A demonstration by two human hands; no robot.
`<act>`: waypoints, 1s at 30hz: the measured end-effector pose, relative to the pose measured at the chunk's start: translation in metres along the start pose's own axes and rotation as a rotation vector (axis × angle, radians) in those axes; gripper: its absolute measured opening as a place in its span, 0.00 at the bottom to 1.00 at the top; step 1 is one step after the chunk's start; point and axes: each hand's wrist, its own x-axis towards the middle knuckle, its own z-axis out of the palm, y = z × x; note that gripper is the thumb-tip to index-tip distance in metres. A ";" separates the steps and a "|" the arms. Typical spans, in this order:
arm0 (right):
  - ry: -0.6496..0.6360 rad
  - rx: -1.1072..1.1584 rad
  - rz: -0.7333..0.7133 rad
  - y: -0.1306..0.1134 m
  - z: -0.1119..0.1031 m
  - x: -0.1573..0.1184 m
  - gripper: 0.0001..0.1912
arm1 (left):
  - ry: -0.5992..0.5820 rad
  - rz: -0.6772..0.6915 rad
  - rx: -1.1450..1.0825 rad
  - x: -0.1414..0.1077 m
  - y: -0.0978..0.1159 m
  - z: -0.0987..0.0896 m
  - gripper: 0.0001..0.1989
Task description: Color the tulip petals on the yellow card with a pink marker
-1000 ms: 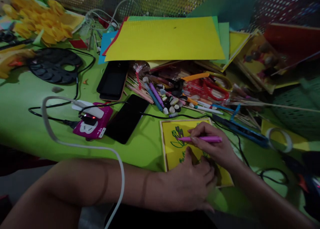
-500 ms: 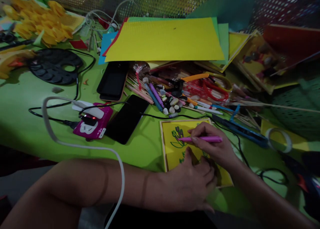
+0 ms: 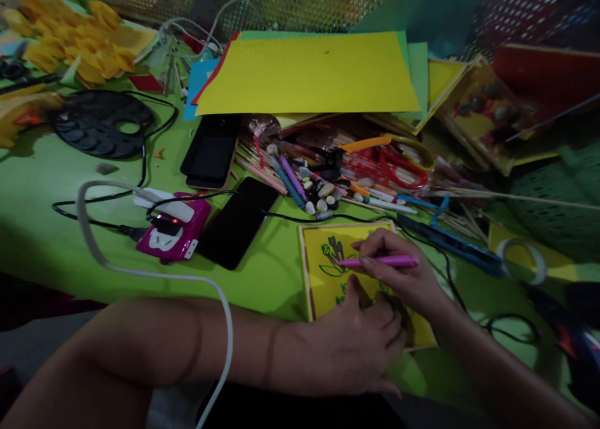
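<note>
My right hand is closed round a pink pen, its tip on a drawn flower at the upper left of a yellow panel. A pale thin frame edges the panel, which bears green outlines of flowers and leaves with some dark purple strokes. Lying across the panel's lower part, my left hand has its fingers spread and holds nothing. It covers part of the drawing.
Beyond the panel lie pens, pebbles and red scissors under yellow paper. Phones, a magenta power adapter and a black palette are at left. A white cable passes over my left forearm. A tape roll sits right.
The pink pen and my right hand have shifted very slightly to the right. My left hand stays on the panel.
</note>
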 end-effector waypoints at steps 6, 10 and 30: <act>0.008 0.016 0.008 -0.001 0.000 0.000 0.09 | 0.005 0.010 0.006 0.000 0.000 0.000 0.35; -0.003 0.029 0.005 -0.003 0.000 0.000 0.10 | 0.011 0.005 0.003 0.000 0.000 -0.001 0.36; -0.002 0.031 -0.006 -0.004 0.000 -0.001 0.11 | -0.028 0.013 -0.025 0.000 -0.002 -0.006 0.34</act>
